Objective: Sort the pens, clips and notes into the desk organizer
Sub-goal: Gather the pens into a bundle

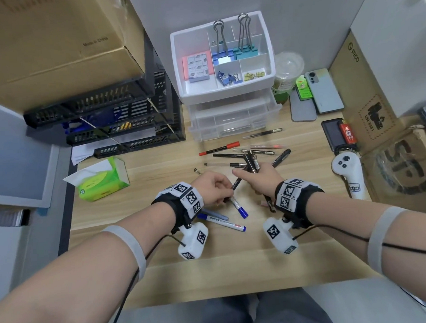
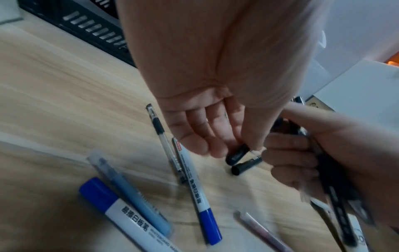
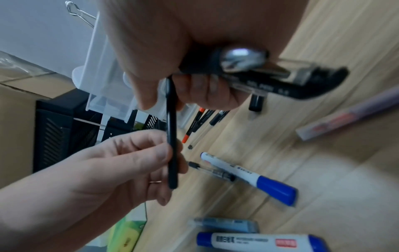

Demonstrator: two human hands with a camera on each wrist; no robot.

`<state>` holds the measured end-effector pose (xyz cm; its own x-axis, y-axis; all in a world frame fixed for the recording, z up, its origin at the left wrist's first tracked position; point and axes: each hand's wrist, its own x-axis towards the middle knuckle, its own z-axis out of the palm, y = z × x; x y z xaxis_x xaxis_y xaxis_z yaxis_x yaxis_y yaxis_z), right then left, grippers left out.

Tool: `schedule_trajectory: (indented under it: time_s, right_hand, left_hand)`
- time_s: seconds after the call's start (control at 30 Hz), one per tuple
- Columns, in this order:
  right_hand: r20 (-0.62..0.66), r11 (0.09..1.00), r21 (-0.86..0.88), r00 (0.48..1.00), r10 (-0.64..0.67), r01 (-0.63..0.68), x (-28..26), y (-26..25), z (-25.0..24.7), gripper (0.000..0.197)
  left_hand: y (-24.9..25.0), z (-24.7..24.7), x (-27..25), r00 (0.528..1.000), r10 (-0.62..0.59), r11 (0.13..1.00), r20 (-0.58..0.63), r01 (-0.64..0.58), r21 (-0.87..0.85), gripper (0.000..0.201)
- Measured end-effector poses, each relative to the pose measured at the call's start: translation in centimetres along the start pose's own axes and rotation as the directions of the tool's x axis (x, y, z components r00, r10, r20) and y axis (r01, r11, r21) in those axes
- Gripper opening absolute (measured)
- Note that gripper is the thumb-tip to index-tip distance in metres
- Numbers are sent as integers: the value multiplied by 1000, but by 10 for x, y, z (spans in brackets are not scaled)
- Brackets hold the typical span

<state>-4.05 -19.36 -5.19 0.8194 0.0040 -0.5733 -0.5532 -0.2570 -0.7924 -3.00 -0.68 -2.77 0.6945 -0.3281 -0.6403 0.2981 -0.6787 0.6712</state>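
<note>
My left hand [image 1: 224, 189] pinches the lower end of a thin black pen [image 1: 237, 182] between thumb and fingertips [image 2: 218, 146]. My right hand [image 1: 246, 177] grips a bundle of black pens [image 1: 251, 162] in its curled fingers, and its thumb also touches the thin pen [image 3: 172, 136]. The white desk organizer [image 1: 267, 40] stands at the back with pink sticky notes [image 1: 198, 65] and binder clips [image 1: 234, 53] in its compartments. More loose pens [image 1: 241, 151] lie in front of its clear drawers. Blue whiteboard markers [image 1: 239, 207] lie below my hands.
A black mesh tray rack [image 1: 122, 121] stands at the left under a cardboard box, with a green tissue pack [image 1: 103, 182] in front. Phones [image 1: 325, 91], a cup, a lighter and a white controller [image 1: 349, 173] crowd the right side beside cardboard boxes.
</note>
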Motion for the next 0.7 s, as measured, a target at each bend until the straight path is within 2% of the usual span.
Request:
schedule_trajectory:
  time_s: [0.17, 0.27, 0.33, 0.43, 0.47, 0.57, 0.7]
  right_hand:
    - [-115, 998, -58, 993, -22, 16, 9, -8, 6, 31]
    - [-194, 996, -24, 978, 80, -86, 14, -4, -5, 23]
    - [-200, 985, 85, 966, 166, -152, 18, 3, -14, 19]
    - [-185, 939, 238, 938, 294, -247, 23, 13, -29, 17]
    - [-219, 944, 210, 928, 301, -256, 24, 15, -34, 17]
    - [-377, 957, -40, 891, 252, -287, 29, 19, -51, 19]
    - [-409, 911, -129, 858, 311, -392, 37, 25, -67, 27]
  left_hand:
    - [4, 7, 3, 1000, -7, 1000, 15, 7, -3, 10]
    - [-5, 1, 6, 995, -61, 984, -78, 73, 162, 17]
    - [-16, -9, 6, 984, -85, 960, -158, 123, 252, 16]
    - [-33, -25, 5, 957, -143, 928, -253, 218, 301, 16]
    - [-37, -29, 6, 947, -161, 919, -277, 246, 308, 16]
    - [-46, -38, 12, 918, -207, 902, -338, 313, 298, 9]
    - [-45, -34, 30, 904, -223, 904, -364, 332, 270, 15]
